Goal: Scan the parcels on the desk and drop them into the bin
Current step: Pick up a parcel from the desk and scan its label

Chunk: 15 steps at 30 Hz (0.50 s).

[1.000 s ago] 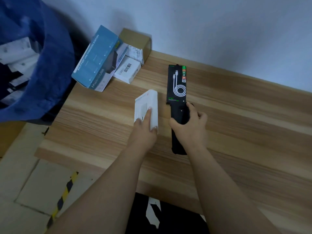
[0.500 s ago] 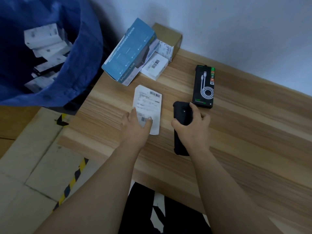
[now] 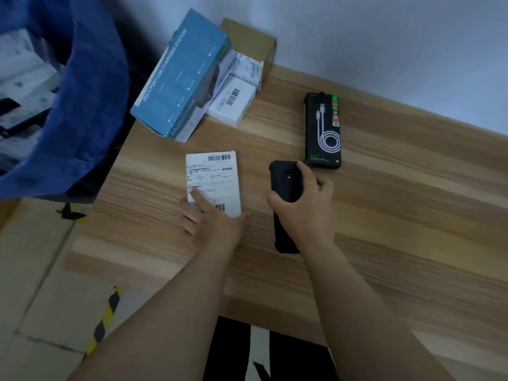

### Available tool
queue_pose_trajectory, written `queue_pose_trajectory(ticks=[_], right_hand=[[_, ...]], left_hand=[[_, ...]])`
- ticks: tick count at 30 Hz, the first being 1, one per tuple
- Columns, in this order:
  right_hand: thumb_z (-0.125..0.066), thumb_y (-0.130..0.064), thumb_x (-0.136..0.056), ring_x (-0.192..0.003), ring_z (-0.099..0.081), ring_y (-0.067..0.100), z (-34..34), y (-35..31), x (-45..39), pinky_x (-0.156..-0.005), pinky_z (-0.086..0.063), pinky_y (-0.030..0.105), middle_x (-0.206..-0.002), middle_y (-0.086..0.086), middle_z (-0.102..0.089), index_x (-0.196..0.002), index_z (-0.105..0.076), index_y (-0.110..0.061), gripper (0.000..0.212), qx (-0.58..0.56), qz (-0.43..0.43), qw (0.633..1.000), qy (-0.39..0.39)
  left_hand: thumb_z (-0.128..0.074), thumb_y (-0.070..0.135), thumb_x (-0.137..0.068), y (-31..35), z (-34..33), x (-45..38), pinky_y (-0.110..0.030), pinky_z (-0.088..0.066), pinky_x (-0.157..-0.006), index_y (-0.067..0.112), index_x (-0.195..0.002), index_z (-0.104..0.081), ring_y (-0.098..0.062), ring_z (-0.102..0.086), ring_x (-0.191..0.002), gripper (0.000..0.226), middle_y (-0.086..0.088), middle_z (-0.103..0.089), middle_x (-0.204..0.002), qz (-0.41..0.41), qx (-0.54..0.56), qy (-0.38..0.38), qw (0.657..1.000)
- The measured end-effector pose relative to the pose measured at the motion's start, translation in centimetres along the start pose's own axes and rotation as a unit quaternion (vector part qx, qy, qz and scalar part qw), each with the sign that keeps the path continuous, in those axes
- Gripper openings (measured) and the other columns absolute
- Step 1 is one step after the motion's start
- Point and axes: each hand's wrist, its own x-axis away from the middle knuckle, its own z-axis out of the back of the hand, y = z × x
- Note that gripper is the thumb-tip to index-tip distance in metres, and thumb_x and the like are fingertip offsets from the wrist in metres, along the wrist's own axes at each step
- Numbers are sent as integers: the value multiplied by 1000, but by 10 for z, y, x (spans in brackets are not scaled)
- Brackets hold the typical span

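At the near middle of the table (image 3: pixel 384 243), the left hand (image 3: pixel 211 218) pressed flat, fingers spread open, on a white labelled parcel (image 3: pixel 213 180), label up. At three o'clock of it, the right hand (image 3: pixel 302 204) gripped a black handheld scanner (image 3: pixel 286 182). Farther, at twelve to one o'clock, a cable box (image 3: pixel 323 130), a blue charging-station box (image 3: pixel 181 81), a small white box (image 3: pixel 233 103) and a cardboard box (image 3: pixel 247 37) apparently awaited scanning. At ten o'clock, the blue bin (image 3: pixel 82 92) already held several parcels.

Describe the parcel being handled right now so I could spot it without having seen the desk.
Start at the wooden desk and find the person's two hands near its front edge. The left hand rests on a flat white parcel lying label-up, just left of the black scanner. It alone lies apart from the pile, showing a full shipping label with two barcodes.
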Motion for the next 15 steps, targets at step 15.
queue_pose_trajectory(ticks=[15], right_hand=[[-63, -54, -81, -110, -57, 31, 87, -23, 1, -84, -46, 36, -142, 1, -31, -151, -26, -44, 79, 128, 182, 969, -111]], left_hand=[[-67, 69, -74, 34, 47, 32, -51, -29, -112, 15, -154, 15, -41, -25, -137, 127, -20, -13, -153, -167, -239, 174, 941]])
